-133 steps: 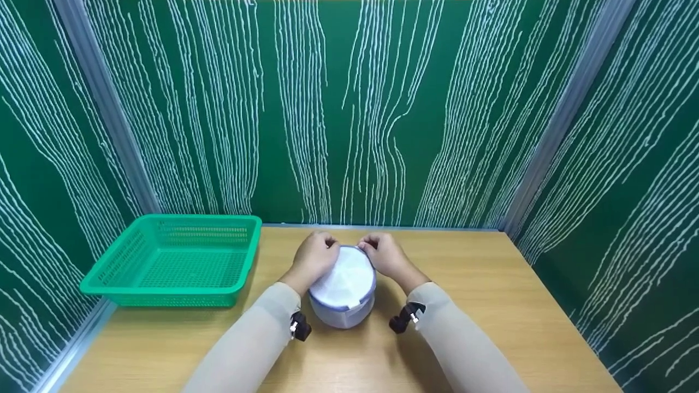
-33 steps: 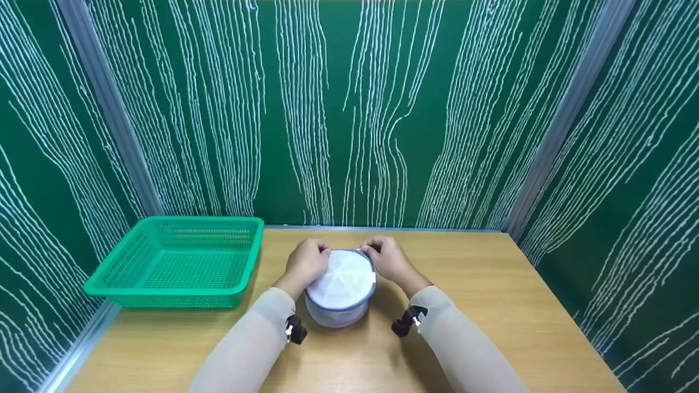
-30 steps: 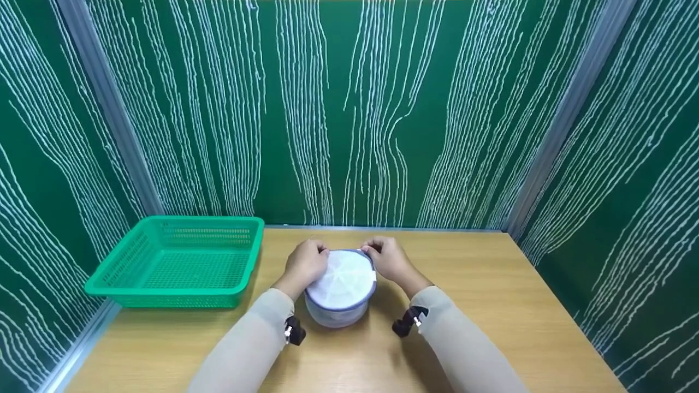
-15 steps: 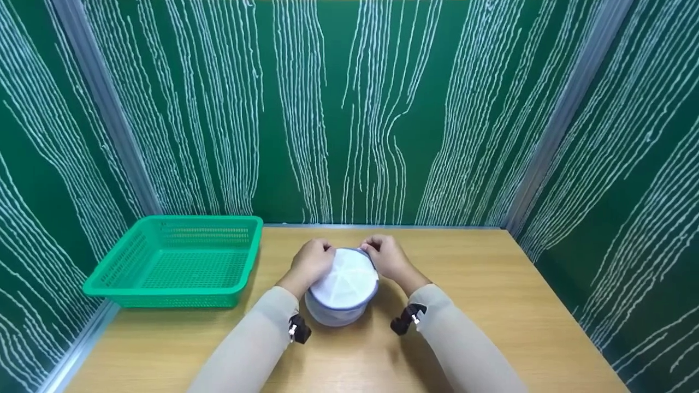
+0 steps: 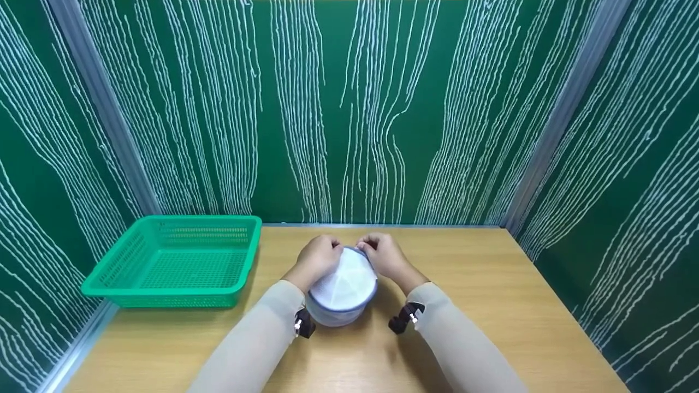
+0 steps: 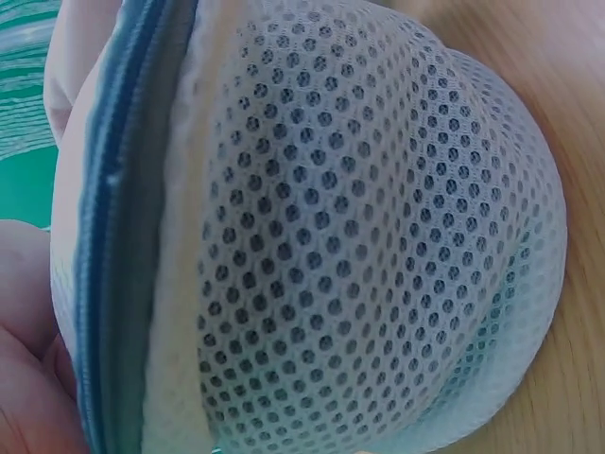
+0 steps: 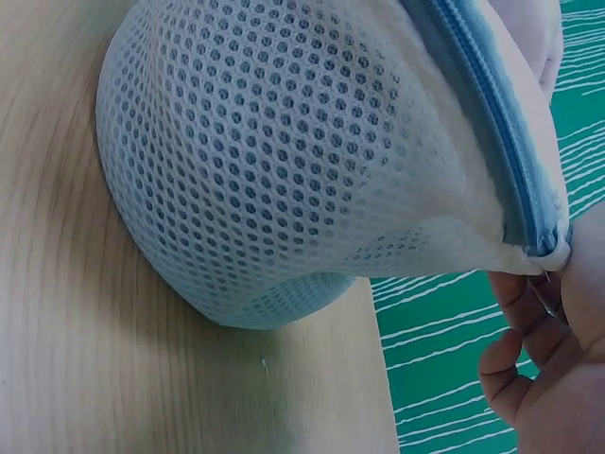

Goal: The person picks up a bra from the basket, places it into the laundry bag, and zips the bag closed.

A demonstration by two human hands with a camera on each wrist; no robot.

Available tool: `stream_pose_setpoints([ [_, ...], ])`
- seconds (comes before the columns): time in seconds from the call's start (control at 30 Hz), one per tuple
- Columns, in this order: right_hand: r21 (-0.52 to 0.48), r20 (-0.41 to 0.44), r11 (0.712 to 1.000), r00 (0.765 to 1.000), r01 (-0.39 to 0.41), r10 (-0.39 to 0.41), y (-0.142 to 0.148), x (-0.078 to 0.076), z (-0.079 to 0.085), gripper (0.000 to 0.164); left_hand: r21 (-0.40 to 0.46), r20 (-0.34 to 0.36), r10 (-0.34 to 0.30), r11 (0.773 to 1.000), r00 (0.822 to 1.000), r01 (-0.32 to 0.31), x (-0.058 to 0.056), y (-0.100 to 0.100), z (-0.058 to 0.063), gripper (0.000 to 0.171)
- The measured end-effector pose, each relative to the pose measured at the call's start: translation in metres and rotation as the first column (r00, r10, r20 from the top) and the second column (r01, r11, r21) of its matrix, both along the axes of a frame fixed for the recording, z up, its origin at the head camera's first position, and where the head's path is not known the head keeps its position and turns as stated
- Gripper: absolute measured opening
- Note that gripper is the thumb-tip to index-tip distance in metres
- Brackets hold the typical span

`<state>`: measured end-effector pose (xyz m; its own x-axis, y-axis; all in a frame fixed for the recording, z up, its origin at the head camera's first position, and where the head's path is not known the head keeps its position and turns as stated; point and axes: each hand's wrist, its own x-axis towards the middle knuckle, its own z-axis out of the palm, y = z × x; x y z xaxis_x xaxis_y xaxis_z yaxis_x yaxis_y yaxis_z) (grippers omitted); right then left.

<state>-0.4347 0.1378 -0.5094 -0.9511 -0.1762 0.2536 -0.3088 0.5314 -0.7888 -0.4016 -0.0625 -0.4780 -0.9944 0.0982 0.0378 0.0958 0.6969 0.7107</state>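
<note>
A white mesh laundry bag (image 5: 345, 281), round and drum-shaped with a blue zipper round its top edge, stands on the table between my hands. My left hand (image 5: 317, 259) pinches the far left part of its top rim; the fingertips are partly hidden. At the far right of the rim, my right hand (image 5: 385, 256) pinches the edge. In the right wrist view the zipper's end (image 7: 544, 241) sits at the right hand's fingers (image 7: 529, 317). The left wrist view shows the mesh side (image 6: 321, 208) close up, with left-hand fingers (image 6: 33, 312) behind the zipper edge.
A green plastic basket (image 5: 240, 289) with perforated walls stands at the table's left back. The wooden table (image 5: 464, 327) ends against green panels (image 5: 349, 207) with white wavy lines. Black wrist cameras (image 5: 401, 319) hang under both sleeves.
The left hand first shifted left along the rim, then back right, closer to the right hand. The bag has turned: its white rim tab moved from the front to the right side.
</note>
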Motion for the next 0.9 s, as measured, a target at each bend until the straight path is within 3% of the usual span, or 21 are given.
stream_pose_setpoints([
  [0.2,0.011,-0.033,1.000,0.999,-0.022,0.023,0.000,0.000,0.000,0.013,0.040,-0.026,-0.004,0.999,1.000,0.005,-0.002,-0.006,-0.004,0.025],
  [0.4,0.018,-0.008,1.000,1.000,-0.021,0.021,0.000,0.001,0.001,0.012,0.107,-0.002,0.051,0.993,0.999,-0.050,-0.003,-0.013,-0.007,0.021],
  [0.7,0.009,0.034,1.000,0.999,-0.022,0.022,0.007,0.000,0.001,0.013,0.108,0.060,0.168,0.979,0.984,-0.174,-0.002,-0.022,-0.013,0.023],
  [0.9,0.000,0.050,0.999,0.998,-0.042,0.042,0.014,0.000,-0.002,0.012,0.136,0.066,0.188,0.971,0.980,-0.196,-0.002,-0.027,-0.019,0.026],
])
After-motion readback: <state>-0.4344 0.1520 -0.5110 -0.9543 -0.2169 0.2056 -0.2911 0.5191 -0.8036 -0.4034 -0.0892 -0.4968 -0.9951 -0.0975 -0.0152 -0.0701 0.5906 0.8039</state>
